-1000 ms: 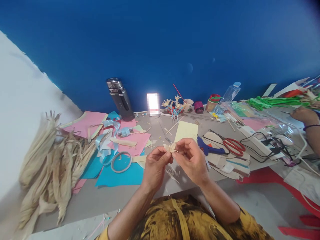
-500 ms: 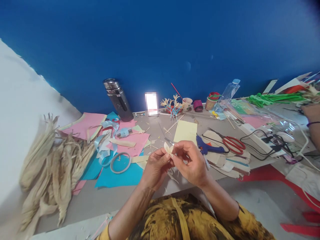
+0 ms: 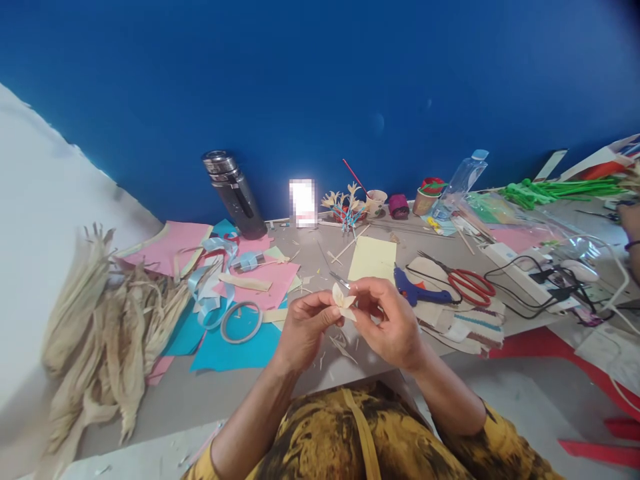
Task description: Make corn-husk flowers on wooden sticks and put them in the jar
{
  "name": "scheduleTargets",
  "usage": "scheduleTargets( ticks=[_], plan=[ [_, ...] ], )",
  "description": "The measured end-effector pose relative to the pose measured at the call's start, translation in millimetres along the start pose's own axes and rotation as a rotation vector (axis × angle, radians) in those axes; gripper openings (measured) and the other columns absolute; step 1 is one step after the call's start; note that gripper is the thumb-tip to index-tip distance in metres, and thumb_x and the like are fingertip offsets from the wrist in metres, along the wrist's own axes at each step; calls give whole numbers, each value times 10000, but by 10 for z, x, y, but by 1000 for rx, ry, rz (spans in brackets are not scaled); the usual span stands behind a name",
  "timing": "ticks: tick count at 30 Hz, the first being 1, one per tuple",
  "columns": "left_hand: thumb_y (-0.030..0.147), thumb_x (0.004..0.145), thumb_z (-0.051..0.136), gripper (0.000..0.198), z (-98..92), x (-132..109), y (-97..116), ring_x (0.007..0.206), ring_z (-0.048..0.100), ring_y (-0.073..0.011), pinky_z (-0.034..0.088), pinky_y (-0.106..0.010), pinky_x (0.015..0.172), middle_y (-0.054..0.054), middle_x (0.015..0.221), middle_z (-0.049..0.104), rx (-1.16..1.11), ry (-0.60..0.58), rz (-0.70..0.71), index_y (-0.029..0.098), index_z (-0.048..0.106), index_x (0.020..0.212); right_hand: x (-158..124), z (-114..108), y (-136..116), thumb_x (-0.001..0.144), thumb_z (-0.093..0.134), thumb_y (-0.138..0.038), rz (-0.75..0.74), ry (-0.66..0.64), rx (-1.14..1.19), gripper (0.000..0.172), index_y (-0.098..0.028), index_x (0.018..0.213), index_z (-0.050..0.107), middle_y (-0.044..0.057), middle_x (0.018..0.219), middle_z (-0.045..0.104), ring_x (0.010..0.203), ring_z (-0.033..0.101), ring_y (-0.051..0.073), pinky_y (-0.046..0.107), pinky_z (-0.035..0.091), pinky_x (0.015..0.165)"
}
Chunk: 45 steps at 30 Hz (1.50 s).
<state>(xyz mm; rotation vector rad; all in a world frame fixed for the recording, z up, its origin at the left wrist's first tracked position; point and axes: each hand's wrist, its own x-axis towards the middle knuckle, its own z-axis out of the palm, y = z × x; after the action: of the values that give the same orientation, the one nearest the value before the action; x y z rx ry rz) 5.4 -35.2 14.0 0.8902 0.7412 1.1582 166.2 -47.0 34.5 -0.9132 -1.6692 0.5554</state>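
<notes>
A small cream flower with pointed petals is held between my two hands over the front part of the table. My left hand pinches it from the left with thumb and forefinger. From the right, my right hand grips a petal between its thumb and fingers. Just beyond the hands lie a thin metal tool and a pale yellow sheet. A blue glue gun rests right of my right hand, beside red-handled scissors.
Dried husks are heaped at the left. A tape roll lies on blue paper. Behind stand a dark flask, finished flowers and a plastic bottle. A power strip and part of another person's arm are at the right.
The flower's petals are spread wider and face the camera more. My hands have moved slightly apart around it. The view has shifted a little.
</notes>
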Motion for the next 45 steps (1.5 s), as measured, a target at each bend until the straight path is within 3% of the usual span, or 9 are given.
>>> scheduleTargets(
  ticks=[12,20,29,38,45],
  plan=[
    [263,755,794,106,47,3,51,628,507,-108,397,-253,655,4,637,615,157,37,30,176,751,713,-19,-2,134,852,654,-151,249,0,138,342,-245,1161,545,1,903,632,630,539,100,218,456,577],
    [238,659,832,137,83,-4,61,559,496,-101,393,-240,597,7,559,609,90,106,-5,165,719,632,15,-4,69,828,667,-173,329,-21,218,331,-225,1135,555,-3,867,625,595,516,91,216,447,557],
    [224,687,812,153,116,-54,46,547,451,-82,358,-216,544,27,580,580,226,174,101,168,691,612,43,-11,73,791,702,-221,439,-40,298,331,-208,1099,580,-16,825,608,620,531,92,208,449,574],
    [225,678,774,114,115,-23,12,577,468,-100,387,-237,607,19,573,575,111,164,-26,159,690,641,71,-8,86,777,710,-304,605,-106,517,322,-180,1056,610,-4,806,605,573,499,85,199,365,484],
    [215,714,710,92,125,-51,-2,584,493,-110,399,-240,591,23,650,590,365,326,172,179,643,662,-23,-99,213,814,705,-332,616,-72,447,305,-169,1057,622,-11,747,596,568,469,89,207,348,492]
  ],
)
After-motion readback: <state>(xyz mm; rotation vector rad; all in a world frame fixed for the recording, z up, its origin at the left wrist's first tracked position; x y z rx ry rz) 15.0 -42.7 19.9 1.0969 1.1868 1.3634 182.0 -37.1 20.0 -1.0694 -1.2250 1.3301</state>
